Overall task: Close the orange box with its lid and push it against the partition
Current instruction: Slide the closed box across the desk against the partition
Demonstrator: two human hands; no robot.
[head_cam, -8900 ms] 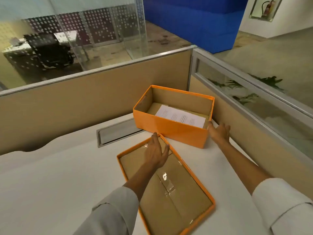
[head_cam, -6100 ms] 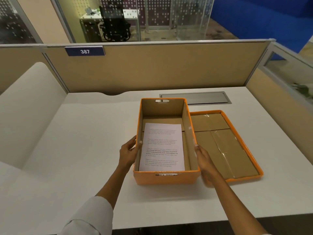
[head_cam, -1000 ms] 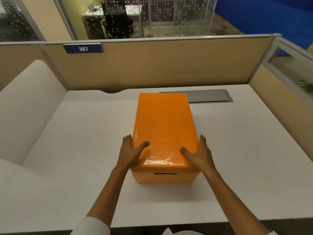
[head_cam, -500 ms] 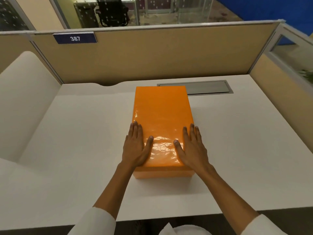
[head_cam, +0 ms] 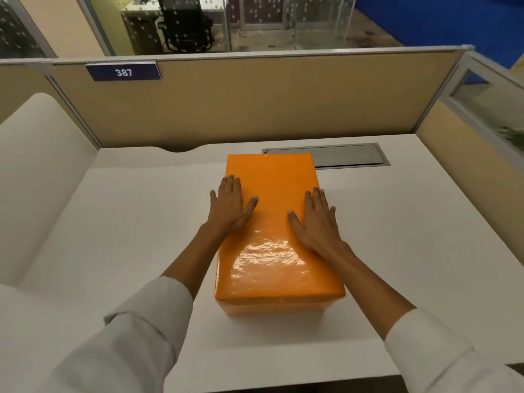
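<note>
The orange box (head_cam: 276, 306) stands lengthwise in the middle of the white desk (head_cam: 411, 236), with its glossy orange lid (head_cam: 272, 245) seated flat on top. My left hand (head_cam: 229, 208) lies palm down on the lid's left edge, fingers spread. On the lid's right edge rests my right hand (head_cam: 317, 219), flat as well. The box's far end sits a little short of the tan partition (head_cam: 255, 100) at the back of the desk. The box's contents are hidden under the lid.
A grey metal cable flap (head_cam: 340, 156) is set into the desk behind the box on the right. A blue sign reading 387 (head_cam: 123, 72) hangs on the partition. A second partition with glass (head_cam: 470, 131) borders the right side. A white panel (head_cam: 42, 154) lies to the left.
The lid was put on the open box. Over the last second both hands slid from the lid's near corners further along its top, and the box shifted slightly towards the partition.
</note>
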